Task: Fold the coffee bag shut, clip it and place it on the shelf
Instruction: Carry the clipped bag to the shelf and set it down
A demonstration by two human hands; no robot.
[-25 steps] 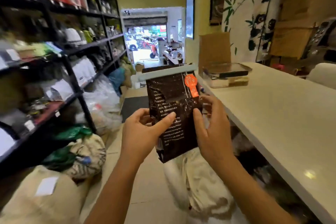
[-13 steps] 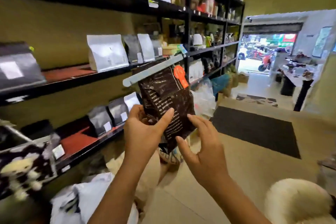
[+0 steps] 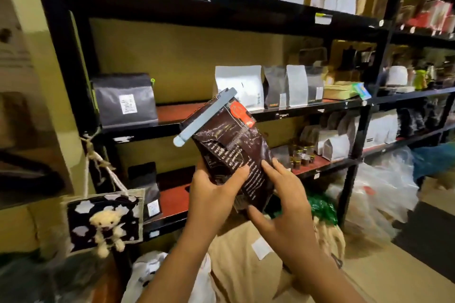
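Half a second ago the view showed the doorway and the street far off; now it has turned to face the shelf (image 3: 258, 115) head on, and the coffee bag (image 3: 236, 152) leans more to the left than before. On the far left a small black and white pouch with a teddy bear (image 3: 105, 225) hangs from a rope. Next to it a black bag (image 3: 124, 99) stands on the red shelf board. The left hand (image 3: 211, 194) is wrapped around the lower part of the coffee bag, thumb pressed on the front. The bag is up in the air in front of the shelf, not on it yet, and the grey clip (image 3: 205, 117) is clamped across its folded top (beside an orange sticker). The right hand (image 3: 283, 199) has changed too: it now lies flat with spread fingers against the bag's right side and bottom corner, not gripping. Further right, white bags (image 3: 240, 86) stand in a row on the shelf, and clear plastic sacks (image 3: 379, 194) sit on the floor.
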